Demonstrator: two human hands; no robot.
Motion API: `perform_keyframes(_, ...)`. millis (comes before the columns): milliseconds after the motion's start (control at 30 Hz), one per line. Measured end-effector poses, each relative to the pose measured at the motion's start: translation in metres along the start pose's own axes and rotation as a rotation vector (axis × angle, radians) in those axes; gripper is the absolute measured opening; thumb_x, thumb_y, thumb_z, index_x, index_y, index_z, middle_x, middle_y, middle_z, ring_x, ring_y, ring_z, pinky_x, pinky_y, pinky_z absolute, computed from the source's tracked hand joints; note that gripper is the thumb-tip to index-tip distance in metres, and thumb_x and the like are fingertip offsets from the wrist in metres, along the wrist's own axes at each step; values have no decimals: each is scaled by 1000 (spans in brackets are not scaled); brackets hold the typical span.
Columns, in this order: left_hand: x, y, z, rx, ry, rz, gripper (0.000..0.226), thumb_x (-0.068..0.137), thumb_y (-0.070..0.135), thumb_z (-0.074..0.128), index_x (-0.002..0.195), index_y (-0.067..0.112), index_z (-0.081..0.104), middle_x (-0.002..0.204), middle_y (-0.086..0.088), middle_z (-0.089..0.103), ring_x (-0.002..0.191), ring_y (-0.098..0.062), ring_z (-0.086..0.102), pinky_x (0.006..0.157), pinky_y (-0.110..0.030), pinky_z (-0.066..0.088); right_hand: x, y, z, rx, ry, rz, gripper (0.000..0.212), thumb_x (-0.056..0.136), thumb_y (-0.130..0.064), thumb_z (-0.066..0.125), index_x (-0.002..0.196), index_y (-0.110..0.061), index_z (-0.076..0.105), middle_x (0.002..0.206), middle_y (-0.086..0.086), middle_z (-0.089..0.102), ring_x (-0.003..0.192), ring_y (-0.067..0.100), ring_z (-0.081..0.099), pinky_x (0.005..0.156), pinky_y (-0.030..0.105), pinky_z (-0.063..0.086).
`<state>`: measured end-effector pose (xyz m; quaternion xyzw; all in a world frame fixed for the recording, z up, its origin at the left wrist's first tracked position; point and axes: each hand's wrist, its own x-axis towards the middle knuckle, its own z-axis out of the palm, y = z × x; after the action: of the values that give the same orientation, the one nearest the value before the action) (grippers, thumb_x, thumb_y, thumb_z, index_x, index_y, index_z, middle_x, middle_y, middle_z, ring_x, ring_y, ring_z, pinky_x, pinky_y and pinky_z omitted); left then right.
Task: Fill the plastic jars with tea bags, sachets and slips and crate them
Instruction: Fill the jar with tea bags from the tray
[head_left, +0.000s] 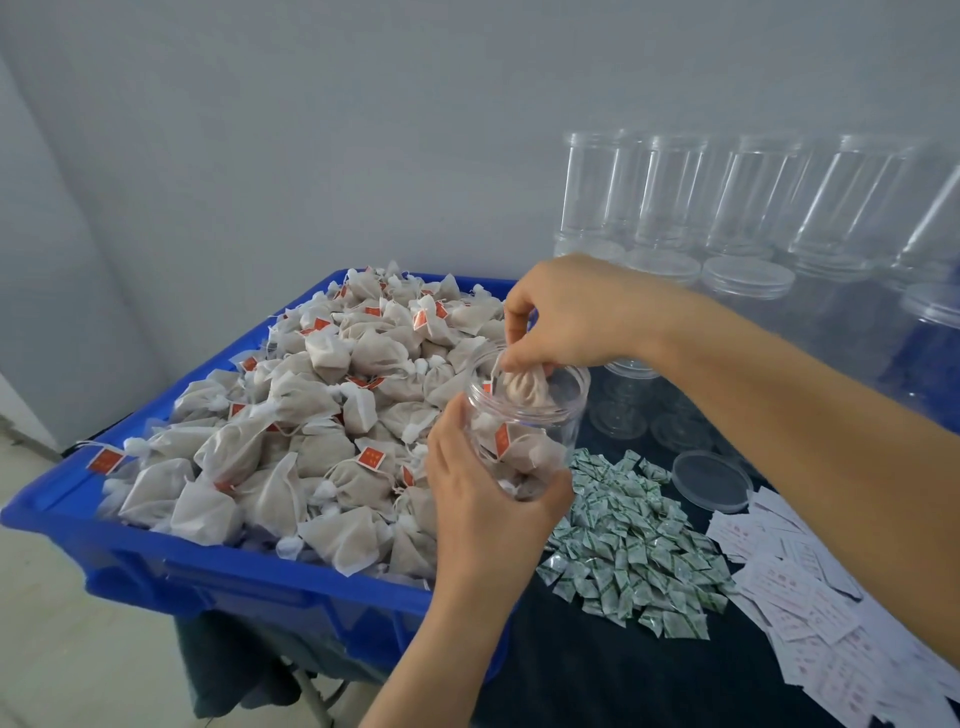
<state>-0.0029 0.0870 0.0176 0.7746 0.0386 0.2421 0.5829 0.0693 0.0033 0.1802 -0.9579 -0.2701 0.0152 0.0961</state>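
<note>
Left hand (483, 499) wrapped around a clear jar (524, 415), tilted above the counter (597, 675) by the blue crate (218, 577) of heaped tea bags (291, 415). Right hand (566, 312) pinching one tea bag (524, 384) at the jar's mouth, fingertips partly hidden. Sachets (628, 545) piled right of the jar; slips (810, 608) cut off at the counter's right edge. Empty jars (675, 192) behind, blurred.
</note>
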Motion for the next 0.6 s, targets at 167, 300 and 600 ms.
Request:
perform_keyframes(167,1,0,0,-19,3,-6,95,56,44,74,135,46,21,137,13,30,130,-10,30,107,-43,38,4,-4,8,3,-37,-9,15,90,-25,72,91,-10,74,66,-3,72,58,6,63,54,15,45)
perform_keyframes(300,1,-1,-1,-22,-1,7,97,59,37,79,138,41,23,135,10,32,126,-9,33,104,-41,41,4,-5,13,88,-129,-65,6,90,-20,72,84,-18,73,78,-1,75,58,0,64,53,8,48)
perform_keyframes(600,2,-2,-1,-17,-3,26,99,62,31,82,141,31,23,134,6,33,124,-13,36,104,-40,41,0,5,2,384,-266,-118,15,98,-7,60,98,-13,74,84,-1,73,62,-1,67,62,12,55)
